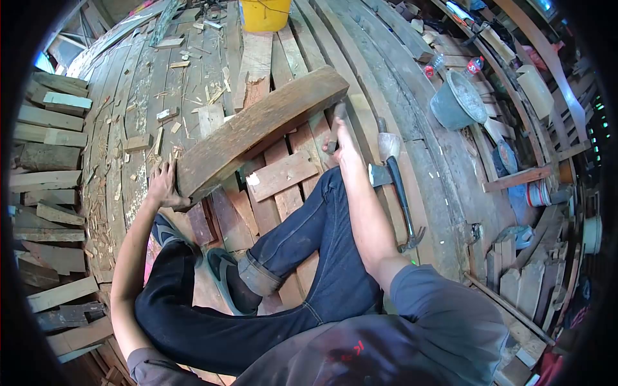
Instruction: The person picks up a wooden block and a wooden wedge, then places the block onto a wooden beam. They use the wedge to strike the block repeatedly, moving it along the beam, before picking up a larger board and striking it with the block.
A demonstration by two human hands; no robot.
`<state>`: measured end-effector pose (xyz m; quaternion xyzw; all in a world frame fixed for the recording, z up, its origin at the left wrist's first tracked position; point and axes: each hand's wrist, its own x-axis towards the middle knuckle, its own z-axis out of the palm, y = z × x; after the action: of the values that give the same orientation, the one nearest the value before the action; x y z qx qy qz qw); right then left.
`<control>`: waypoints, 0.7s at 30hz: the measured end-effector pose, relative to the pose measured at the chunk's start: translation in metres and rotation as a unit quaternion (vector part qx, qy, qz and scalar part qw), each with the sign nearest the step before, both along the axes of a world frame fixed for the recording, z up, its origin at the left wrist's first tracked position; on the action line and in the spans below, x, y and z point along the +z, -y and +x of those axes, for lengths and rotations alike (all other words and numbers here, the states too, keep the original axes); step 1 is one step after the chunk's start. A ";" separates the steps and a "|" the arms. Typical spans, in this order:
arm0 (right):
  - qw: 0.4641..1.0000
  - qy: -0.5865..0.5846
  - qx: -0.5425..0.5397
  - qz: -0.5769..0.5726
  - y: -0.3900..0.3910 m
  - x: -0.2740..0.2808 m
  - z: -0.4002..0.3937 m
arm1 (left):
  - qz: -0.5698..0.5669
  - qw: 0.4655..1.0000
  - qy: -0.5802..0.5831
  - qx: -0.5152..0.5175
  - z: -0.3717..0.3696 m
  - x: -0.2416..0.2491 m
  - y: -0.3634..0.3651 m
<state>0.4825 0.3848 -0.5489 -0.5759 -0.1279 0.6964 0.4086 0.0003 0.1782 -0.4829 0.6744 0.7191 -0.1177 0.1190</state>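
Note:
A thick, weathered wooden beam (257,128) lies diagonally in front of me, its far end up and to the right. My left hand (166,185) grips the near left end, fingers over the top edge and thumb low by the end face. Close to the opposite end, my right hand (346,143) is closed around a short dark bar (338,117), which reaches up toward the beam's end. Its exact kind I cannot tell. Beside my right forearm lie a claw hammer (403,202) with a dark handle, a metal blade (380,175) and a pale-headed tool (389,145).
Stacked wood offcuts (51,180) line the left side. Chips and small blocks (138,143) litter the plank floor. A yellow bucket (265,14) stands ahead, a grey bucket (456,101) leans at right. A loose board (282,175) lies below the beam, near my legs.

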 end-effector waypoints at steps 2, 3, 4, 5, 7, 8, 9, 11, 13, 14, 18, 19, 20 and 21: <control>0.997 -0.015 0.070 -0.025 0.005 -0.005 -0.004 | -0.002 1.000 -0.003 -0.003 0.000 -0.001 0.002; 0.996 -0.024 0.077 -0.033 0.005 -0.008 -0.003 | -0.004 1.000 -0.003 -0.003 0.000 0.000 0.002; 0.995 -0.033 0.083 -0.039 0.005 -0.010 -0.001 | -0.004 1.000 -0.004 -0.003 0.000 0.001 0.000; 0.994 -0.043 0.089 -0.045 0.004 -0.012 0.001 | -0.004 1.000 0.001 -0.003 0.000 0.002 -0.001; 0.994 -0.036 0.076 -0.067 0.011 0.001 0.001 | -0.001 1.000 0.010 -0.004 -0.005 0.000 -0.001; 0.993 -0.041 0.081 -0.077 0.012 0.001 0.003 | -0.001 1.000 0.005 -0.002 -0.007 -0.002 -0.002; 0.992 -0.045 0.086 -0.086 0.012 0.000 0.005 | -0.015 1.000 0.014 -0.001 -0.009 0.000 -0.005; 0.988 0.029 0.145 -0.039 0.026 0.017 -0.002 | -0.043 0.999 0.032 0.001 -0.016 0.005 -0.012; 0.977 0.073 0.197 -0.016 0.035 0.032 -0.006 | -0.064 0.997 0.050 -0.005 -0.028 -0.002 -0.019; 0.972 0.081 0.220 -0.015 0.036 0.037 -0.007 | -0.074 0.995 0.066 -0.001 -0.033 -0.004 -0.021; 0.978 0.091 0.186 -0.032 0.019 0.017 -0.004 | -0.092 0.993 0.071 -0.001 -0.018 0.016 -0.024; 0.984 0.062 0.164 -0.022 0.015 0.012 0.000 | -0.097 0.993 0.067 -0.002 -0.018 0.017 -0.023; 0.989 0.035 0.143 -0.012 0.011 0.007 0.006 | -0.094 0.993 0.073 -0.003 -0.017 0.017 -0.022; 0.993 0.008 0.122 -0.002 0.011 0.009 0.007 | -0.095 0.993 0.069 -0.003 -0.019 0.016 -0.021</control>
<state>0.4897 0.3742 -0.5400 -0.5624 -0.1984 0.7368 0.3186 -0.0183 0.1990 -0.4670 0.6685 0.6928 -0.1392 0.2317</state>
